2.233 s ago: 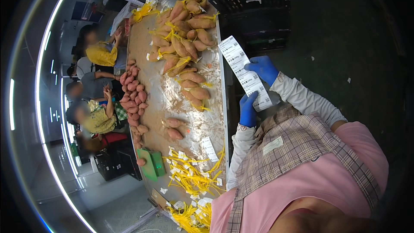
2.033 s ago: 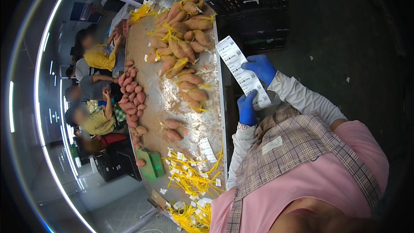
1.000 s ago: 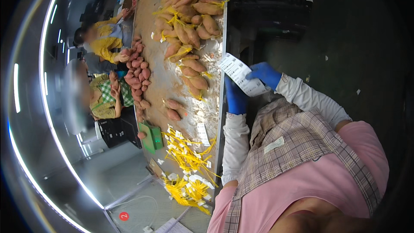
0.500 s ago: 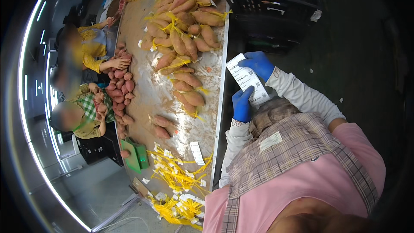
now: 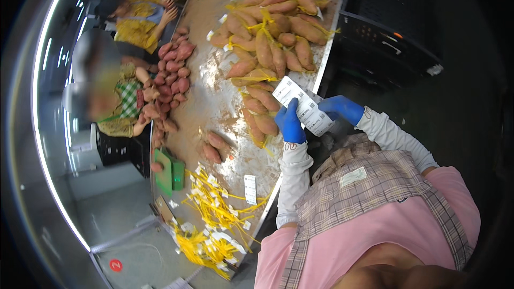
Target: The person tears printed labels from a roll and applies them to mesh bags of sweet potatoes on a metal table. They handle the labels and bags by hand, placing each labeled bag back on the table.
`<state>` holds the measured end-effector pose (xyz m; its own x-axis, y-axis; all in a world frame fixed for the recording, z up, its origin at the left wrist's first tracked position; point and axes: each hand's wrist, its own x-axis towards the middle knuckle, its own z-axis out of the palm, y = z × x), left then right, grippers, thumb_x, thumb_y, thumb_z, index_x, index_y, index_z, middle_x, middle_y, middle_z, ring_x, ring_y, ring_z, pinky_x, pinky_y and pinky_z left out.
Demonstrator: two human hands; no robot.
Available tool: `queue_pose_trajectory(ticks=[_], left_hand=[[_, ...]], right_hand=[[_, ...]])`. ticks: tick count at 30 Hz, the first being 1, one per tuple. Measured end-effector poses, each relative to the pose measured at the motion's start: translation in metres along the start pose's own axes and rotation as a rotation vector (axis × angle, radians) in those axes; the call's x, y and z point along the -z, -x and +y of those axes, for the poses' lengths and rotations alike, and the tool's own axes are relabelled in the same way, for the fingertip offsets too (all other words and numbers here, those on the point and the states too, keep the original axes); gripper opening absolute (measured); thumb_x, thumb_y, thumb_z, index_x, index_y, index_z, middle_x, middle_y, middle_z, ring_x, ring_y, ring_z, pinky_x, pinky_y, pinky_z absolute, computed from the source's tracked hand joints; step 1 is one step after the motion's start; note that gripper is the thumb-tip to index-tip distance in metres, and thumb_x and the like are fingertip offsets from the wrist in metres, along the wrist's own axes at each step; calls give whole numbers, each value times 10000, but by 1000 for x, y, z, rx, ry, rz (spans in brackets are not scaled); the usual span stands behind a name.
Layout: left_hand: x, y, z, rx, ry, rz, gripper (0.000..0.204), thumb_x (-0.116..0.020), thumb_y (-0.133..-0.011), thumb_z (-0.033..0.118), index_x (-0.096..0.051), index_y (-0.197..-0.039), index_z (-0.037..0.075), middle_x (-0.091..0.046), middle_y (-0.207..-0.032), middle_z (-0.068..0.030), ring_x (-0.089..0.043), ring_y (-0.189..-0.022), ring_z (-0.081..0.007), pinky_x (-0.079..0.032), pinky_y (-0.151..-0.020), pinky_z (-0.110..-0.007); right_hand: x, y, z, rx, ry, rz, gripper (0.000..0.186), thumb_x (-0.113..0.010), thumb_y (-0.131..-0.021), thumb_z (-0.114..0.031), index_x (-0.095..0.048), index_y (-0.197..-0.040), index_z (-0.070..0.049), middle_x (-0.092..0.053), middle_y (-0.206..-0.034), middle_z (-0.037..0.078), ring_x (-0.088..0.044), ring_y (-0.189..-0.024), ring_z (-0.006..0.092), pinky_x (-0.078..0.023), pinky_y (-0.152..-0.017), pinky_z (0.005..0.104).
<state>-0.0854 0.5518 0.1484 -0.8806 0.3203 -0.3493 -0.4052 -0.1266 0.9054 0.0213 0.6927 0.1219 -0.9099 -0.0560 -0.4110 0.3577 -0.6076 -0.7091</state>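
Note:
Both my hands wear blue gloves and are raised by the table edge, in front of my plaid apron. My left hand [image 5: 290,122] grips a strip of white printed labels [image 5: 307,111], its thumb laid over the front. At the strip's other edge is my right hand [image 5: 344,109], its fingers closed on that side; their tips are partly hidden. Beyond my left hand, sweet potatoes in yellow net bags [image 5: 265,48] lie heaped on the table. Another label strip [image 5: 250,189] lies flat near the table edge.
Yellow net ties with white tags [image 5: 219,203] are piled on the near-left table [image 5: 201,112], beside a green scale [image 5: 172,174]. Two loose sweet potatoes [image 5: 211,153] lie mid-table. Across it, two people handle reddish sweet potatoes [image 5: 174,67]. Black crates [image 5: 391,37] stand at right.
My left hand has moved up along the label strip, its thumb now nearer the middle. My right hand has shifted down from the strip's top to its right edge. The view has turned.

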Motion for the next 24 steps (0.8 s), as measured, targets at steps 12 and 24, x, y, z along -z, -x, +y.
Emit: queue_pose_trajectory(ticks=[12, 24], left_hand=[[-42, 7, -51, -231, -24, 414, 199, -615, -811, 101, -626, -904, -75, -648, -848, -100, -612, -728, -165, -492, -647, -282], [-51, 102, -99, -89, 789, 48, 715, -278, -926, 565, -358, -1339, -13, -434, -1336, -169, -418, -1226, -312, -302, -1047, -426]], right_hand=[[57, -14, -38, 207, 588, -288, 279, -679, -731, -111, -660, -969, 31, -683, -825, 118, -625, -746, 125, -497, -694, 277], [46, -34, -25, -37, 349, -569, 258, -625, -764, -56, -630, -999, 50, -655, -914, 90, -610, -810, 148, -490, -749, 270]])
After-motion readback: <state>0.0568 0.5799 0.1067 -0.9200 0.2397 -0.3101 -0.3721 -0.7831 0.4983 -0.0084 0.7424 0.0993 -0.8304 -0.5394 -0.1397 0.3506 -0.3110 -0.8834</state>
